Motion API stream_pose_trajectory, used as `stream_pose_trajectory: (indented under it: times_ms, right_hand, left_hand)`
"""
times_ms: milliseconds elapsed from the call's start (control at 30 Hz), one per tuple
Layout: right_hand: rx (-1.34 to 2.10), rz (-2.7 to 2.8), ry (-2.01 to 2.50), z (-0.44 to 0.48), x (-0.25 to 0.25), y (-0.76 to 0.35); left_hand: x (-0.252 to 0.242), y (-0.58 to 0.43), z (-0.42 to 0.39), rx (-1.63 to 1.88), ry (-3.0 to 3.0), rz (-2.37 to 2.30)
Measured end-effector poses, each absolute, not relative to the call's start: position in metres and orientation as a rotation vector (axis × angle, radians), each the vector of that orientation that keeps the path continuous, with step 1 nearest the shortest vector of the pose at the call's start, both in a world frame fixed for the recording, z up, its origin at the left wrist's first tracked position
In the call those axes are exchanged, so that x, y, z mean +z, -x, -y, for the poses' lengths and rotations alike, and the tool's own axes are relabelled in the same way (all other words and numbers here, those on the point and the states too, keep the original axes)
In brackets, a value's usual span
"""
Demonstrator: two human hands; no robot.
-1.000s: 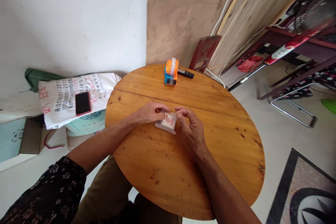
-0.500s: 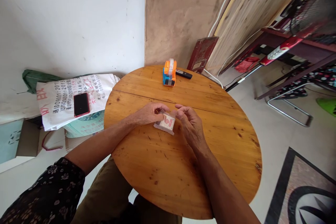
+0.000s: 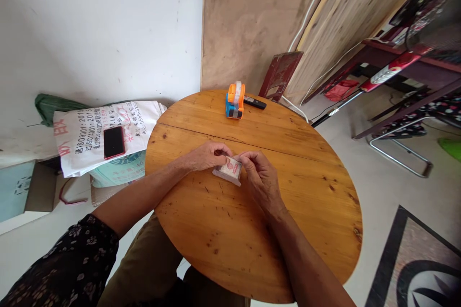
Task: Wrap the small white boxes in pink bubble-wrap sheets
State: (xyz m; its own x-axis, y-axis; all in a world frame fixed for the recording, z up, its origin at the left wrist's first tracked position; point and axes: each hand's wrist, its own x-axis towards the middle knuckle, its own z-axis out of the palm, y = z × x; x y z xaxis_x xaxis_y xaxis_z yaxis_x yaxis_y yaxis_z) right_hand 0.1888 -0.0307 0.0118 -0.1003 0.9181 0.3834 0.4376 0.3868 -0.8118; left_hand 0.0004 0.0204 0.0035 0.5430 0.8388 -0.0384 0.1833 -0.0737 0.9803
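Observation:
A small white box [image 3: 231, 168] with red print lies on the round wooden table, with a pale, translucent-looking edge along its near side. My left hand [image 3: 211, 156] grips it from the left, the thumb on its top and the fingers curled at the far side. At the far right corner of the box, my right hand [image 3: 260, 175] has thumb and forefinger pinched together. Whatever is between those fingertips is too small to make out.
An orange and blue tape dispenser [image 3: 235, 100] and a black stick-shaped device [image 3: 255, 102] sit at the table's [image 3: 216, 235] far edge. To the left, a phone [image 3: 114, 142] rests on white sacks [image 3: 84, 153]. A dark red chair [image 3: 283, 74] stands behind the table.
My right hand's fingers have closed and come in against the far right corner of the box. My left hand keeps its grip. The whole view has shifted slightly.

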Motion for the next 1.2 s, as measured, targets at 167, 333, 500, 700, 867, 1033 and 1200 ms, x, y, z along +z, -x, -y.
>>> stream_pose_trajectory:
  times_ms: [167, 333, 500, 700, 867, 1033, 1200]
  right_hand:
    - [0.477, 1.849, 1.243, 0.036, 0.012, -0.187]
    - [0.338, 1.929, 1.222, 0.035, 0.005, -0.189]
    - [0.274, 1.974, 1.172, 0.036, 0.002, -0.187]
    - [0.298, 1.997, 1.135, 0.042, 0.014, -0.187]
    - [0.383, 1.753, 1.250, 0.039, 0.016, -0.199]
    - [0.649, 1.791, 1.331, 0.028, 0.010, -0.212]
    - [0.852, 2.064, 1.253, 0.026, 0.008, -0.219]
  left_hand:
    - [0.005, 0.001, -0.021, 0.669, -1.577, -0.923]
    - [0.007, 0.001, -0.021, 0.657, -1.573, -0.920]
    - [0.004, 0.003, -0.023, 0.652, -1.596, -0.905]
    - [0.004, 0.003, -0.023, 0.670, -1.598, -0.880]
    - [0.004, 0.002, -0.023, 0.655, -1.561, -0.904]
    - [0.005, 0.002, -0.022, 0.664, -1.558, -0.920]
    - [0.006, 0.002, -0.021, 0.678, -1.604, -0.932]
